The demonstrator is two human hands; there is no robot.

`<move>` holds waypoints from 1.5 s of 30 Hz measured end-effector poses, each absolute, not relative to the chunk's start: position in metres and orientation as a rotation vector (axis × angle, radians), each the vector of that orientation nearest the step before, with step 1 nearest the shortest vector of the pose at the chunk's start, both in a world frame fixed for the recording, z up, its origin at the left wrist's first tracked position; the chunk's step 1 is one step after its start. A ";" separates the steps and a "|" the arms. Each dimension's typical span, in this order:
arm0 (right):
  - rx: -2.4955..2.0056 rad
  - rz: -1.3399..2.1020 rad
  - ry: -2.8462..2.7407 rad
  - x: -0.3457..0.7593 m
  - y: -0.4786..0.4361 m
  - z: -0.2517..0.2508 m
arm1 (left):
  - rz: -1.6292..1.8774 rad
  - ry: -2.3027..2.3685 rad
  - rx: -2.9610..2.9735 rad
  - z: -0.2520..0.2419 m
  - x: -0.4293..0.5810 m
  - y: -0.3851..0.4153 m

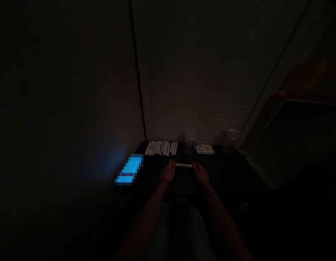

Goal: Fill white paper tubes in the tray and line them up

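A white marker (183, 165) lies level between my two hands, above the dark table. My left hand (168, 172) is closed on its left end, and my right hand (200, 173) pinches its right end. Behind my left hand, a row of several white markers (161, 148) lies side by side at the back of the table. The room is very dim, so the print on the marker cannot be read.
A clear container (190, 145) with a label stands at the back, beside a flat pack (205, 149). Farther right is another clear container (230, 140). A glowing, pixelated screen (129, 169) lies at the left edge of the dark table (227, 170). A wall (195, 72) rises behind.
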State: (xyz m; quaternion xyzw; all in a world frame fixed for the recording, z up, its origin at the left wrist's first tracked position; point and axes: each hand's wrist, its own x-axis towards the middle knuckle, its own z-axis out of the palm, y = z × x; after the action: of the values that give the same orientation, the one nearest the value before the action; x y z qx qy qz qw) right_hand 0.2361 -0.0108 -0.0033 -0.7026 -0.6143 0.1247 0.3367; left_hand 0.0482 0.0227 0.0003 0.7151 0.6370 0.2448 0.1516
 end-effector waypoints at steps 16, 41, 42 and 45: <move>-1.805 0.406 -1.465 0.237 -0.010 -0.004 | 0.687 1.853 2.035 0.007 0.050 0.018; -1.792 0.257 -1.585 0.238 -0.007 -0.009 | 0.652 1.879 2.153 -0.006 0.049 0.027; -1.789 0.256 -1.587 0.238 -0.007 -0.009 | 0.649 1.877 2.157 -0.007 0.050 0.027; -1.791 0.266 -1.595 0.238 -0.007 -0.008 | 0.632 1.876 2.168 -0.007 0.050 0.027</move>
State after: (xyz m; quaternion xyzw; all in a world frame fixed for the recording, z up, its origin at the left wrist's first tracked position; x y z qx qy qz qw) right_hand 0.2377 -0.0071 -0.0083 -0.6935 -0.6177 0.1029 0.3564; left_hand 0.0501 0.0271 -0.0072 0.7346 0.6356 0.2141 0.1026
